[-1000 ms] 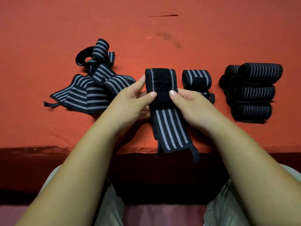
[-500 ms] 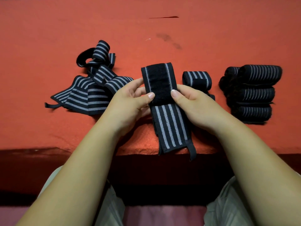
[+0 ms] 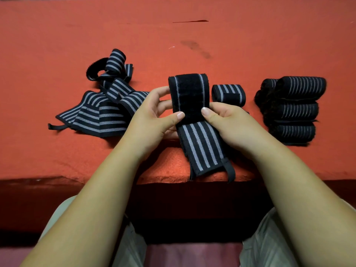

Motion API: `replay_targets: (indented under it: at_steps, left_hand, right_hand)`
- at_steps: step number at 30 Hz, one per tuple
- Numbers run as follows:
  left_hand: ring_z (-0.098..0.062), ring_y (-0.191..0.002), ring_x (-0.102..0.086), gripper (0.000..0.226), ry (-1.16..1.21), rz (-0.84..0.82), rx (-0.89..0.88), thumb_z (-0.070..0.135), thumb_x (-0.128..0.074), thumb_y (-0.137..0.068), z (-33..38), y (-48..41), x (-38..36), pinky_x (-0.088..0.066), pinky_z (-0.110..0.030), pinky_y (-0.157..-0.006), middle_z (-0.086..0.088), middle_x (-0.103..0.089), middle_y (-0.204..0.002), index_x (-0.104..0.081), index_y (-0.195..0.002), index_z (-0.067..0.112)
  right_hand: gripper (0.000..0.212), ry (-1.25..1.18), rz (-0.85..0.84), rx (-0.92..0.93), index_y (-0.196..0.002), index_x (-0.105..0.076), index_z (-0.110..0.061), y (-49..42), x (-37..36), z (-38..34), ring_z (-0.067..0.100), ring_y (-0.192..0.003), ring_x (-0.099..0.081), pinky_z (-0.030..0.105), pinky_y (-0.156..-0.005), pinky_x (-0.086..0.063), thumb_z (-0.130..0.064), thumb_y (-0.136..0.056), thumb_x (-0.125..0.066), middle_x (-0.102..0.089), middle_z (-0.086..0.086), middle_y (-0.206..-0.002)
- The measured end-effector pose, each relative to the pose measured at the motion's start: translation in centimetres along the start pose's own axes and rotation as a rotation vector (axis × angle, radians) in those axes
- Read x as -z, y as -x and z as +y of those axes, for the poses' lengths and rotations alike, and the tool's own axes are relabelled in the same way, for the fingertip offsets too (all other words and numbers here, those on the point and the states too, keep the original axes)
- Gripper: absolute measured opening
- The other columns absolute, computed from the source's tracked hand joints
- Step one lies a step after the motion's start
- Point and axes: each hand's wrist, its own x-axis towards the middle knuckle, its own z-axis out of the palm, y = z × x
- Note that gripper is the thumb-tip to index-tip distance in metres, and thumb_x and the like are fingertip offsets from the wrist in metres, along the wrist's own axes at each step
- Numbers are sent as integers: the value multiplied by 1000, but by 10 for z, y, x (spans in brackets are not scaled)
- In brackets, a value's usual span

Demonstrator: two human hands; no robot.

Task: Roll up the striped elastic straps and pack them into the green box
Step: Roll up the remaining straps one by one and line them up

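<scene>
Striped elastic strap (image 3: 200,143) is held up between both hands, slightly tilted. Its upper end, a black fuzzy fastening patch edged with grey lines, is raised. Its grey-striped length is let down toward the person. A thin black loop (image 3: 230,170) is seen at the strap's lower right corner.

Left hand (image 3: 152,120) is closed on the strap's left edge, with the thumb pressed on the front of the patch and the fingers curled behind. Right hand (image 3: 229,122) is closed on the strap's right edge the same way, thumb in front and fingers tucked behind. The thumb tips are set close together on the patch, not touching.

Just right of the strap's upper end, beyond the right hand, one rolled strap (image 3: 229,94) is laid on its side. Further right of the strap, well apart, a stack of rolled straps (image 3: 294,110) is piled, three visible in front and more behind; the count cannot be told.

Left of the strap, beside the left hand, a heap of loose striped straps (image 3: 104,112) is spread out, some curled.

Red felt cover (image 3: 250,45) is spread under the strap, its near edge just below the strap's lower end. A dark stain (image 3: 194,47) is seen beyond the strap. Light trousers (image 3: 265,237) are seen below the strap.
</scene>
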Motion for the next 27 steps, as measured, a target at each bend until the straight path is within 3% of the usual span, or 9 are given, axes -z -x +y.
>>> replay_targets:
  at_steps: [2,5,6,9,11,13,16,22,27]
  left_hand:
    - [-31,-113,-76,57,-4,43,-37,-6,-69,-100,-3,-1,-2,-64,-43,-77,-7,-72,-136,-56,-146,25]
    - [-24,-119,-74,50,-81,139,-99,-9,-71,-95,-5,-3,-5,-65,-48,-87,-4,-76,-130,-67,-134,22]
    - [-20,-112,-75,47,-95,168,-99,-9,-72,-94,-5,-3,-5,-64,-45,-85,-2,-77,-128,-71,-130,22]
    - [-15,-76,-64,38,-82,213,-62,-5,-75,-91,-4,-2,-7,-53,-27,-67,-1,-81,-111,-80,-118,21]
    - [-12,-65,-57,37,-62,215,-19,-4,-75,-91,-2,-1,-8,-49,-24,-62,3,-80,-107,-83,-115,23]
    - [-11,-74,-70,39,-16,178,1,-6,-72,-94,1,0,-10,-58,-25,-67,3,-81,-116,-82,-119,23]
    - [-20,-111,-78,43,81,176,10,-8,-68,-99,3,0,-13,-64,-26,-83,-5,-80,-125,-73,-133,17]
    - [-28,-109,-80,24,84,275,38,14,-62,-110,9,6,-20,-62,-39,-100,-15,-82,-113,-78,-124,3]
    - [-25,-112,-79,32,77,235,38,26,-56,-113,17,10,-23,-58,-41,-108,-9,-82,-117,-78,-123,4]
  right_hand:
    - [29,-46,11,-8,-124,-75,-35,-2,-1,1,-2,-99,-75,30,-91,-56,-42,-113,-50,-81,-18,-106]
    - [43,-361,-5,-144,-124,-76,-21,-8,-6,0,19,-99,-75,52,-103,-58,-49,-113,-45,-81,8,-110]
    - [52,-482,-27,-185,-124,-77,-21,-10,-5,0,27,-93,-71,56,-97,-57,-58,-111,-42,-76,13,-105]
    - [84,-583,-125,-212,-118,-80,-22,-13,1,1,25,-73,-60,41,-72,-50,-85,-98,-28,-59,12,-90]
    - [91,-589,-169,-184,-122,-78,-16,-14,2,4,30,-89,-68,42,-88,-53,-89,-95,-31,-68,15,-101]
    - [69,-634,-119,-149,-129,-76,-16,-11,1,4,25,-118,-73,48,-115,-48,-73,-101,-47,-77,7,-126]
    - [37,-592,10,-121,-113,-83,-20,-6,-1,1,21,-116,-76,52,-117,-48,-46,-102,-59,-81,3,-118]
    - [30,-554,94,-13,-101,-82,-21,-7,-15,-2,23,-116,-74,60,-115,-48,-24,-102,-52,-81,3,-114]
    - [40,-521,44,96,-127,-73,-19,-2,-18,-3,24,-129,-68,53,-120,-44,-7,-103,-44,-77,5,-129]
